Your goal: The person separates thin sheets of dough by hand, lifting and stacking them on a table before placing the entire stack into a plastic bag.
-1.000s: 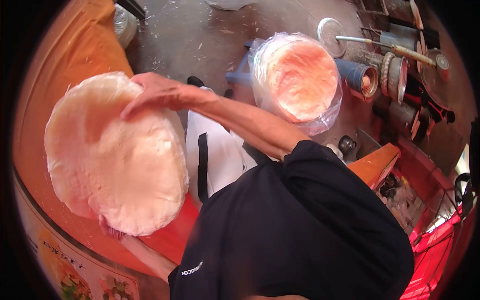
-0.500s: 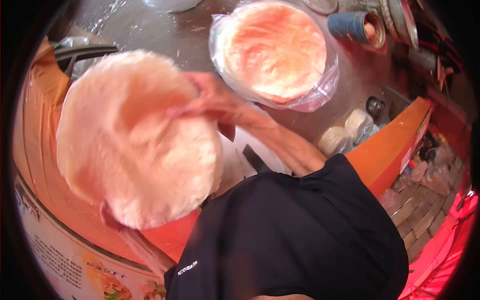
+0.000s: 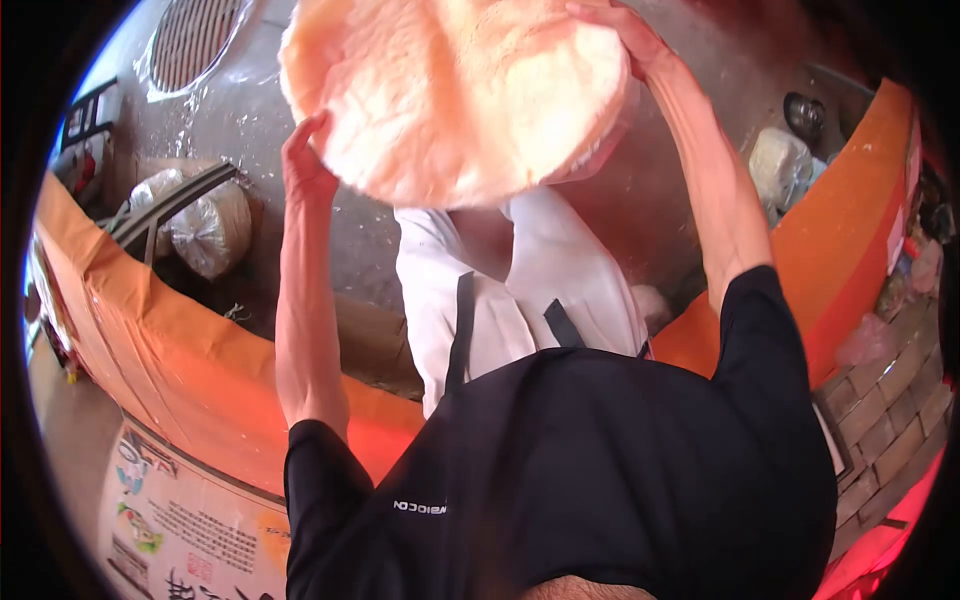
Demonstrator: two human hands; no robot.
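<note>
A large, round, pale flatbread [image 3: 450, 95] is held out in front of me at the top of the view, its surface rippled and its far edge cut off by the frame. My left hand [image 3: 308, 165] grips its near left rim. At the right rim, my right hand [image 3: 625, 35] is closed around the edge, with fingers lying over the top. A bit of clear plastic bag [image 3: 605, 150] shows beneath the bread on the right. Whatever else lies under the bread is hidden.
Orange covered panels [image 3: 150, 310] run along the left, with another orange panel [image 3: 840, 240] at right. Plastic-wrapped bundles [image 3: 212, 235] sit by a dark metal bar [image 3: 180, 205]. A slatted round opening [image 3: 195, 40] is at upper left; brick paving [image 3: 880, 430] lies at right.
The flatbread has moved from my left side to the front, over where the bagged flatbread lay. My left hand has come up and forward, and my right hand has swung right to the opposite rim.
</note>
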